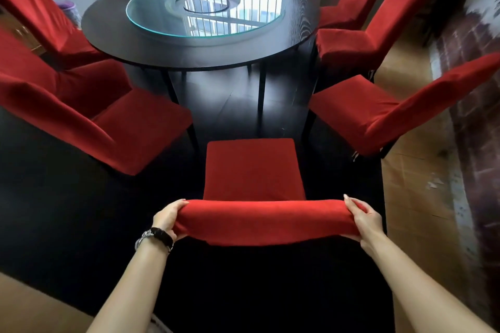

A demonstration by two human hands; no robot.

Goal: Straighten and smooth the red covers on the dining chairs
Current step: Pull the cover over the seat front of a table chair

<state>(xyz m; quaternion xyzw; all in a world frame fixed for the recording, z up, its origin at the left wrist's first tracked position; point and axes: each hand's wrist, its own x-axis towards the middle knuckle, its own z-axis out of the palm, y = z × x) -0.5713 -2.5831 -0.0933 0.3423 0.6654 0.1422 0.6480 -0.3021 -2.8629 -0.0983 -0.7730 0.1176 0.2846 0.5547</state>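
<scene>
Red velvety fabric cover [263, 220] over backrest top of nearest dining chair [253, 167], long axis 9 to 3 o'clock, gripped at 9 o'clock end by left hand [169, 217], at 3 o'clock end by right hand [364, 220], both equally near.

No text, label, brand, number or sign can be read anywhere in the view.
</scene>
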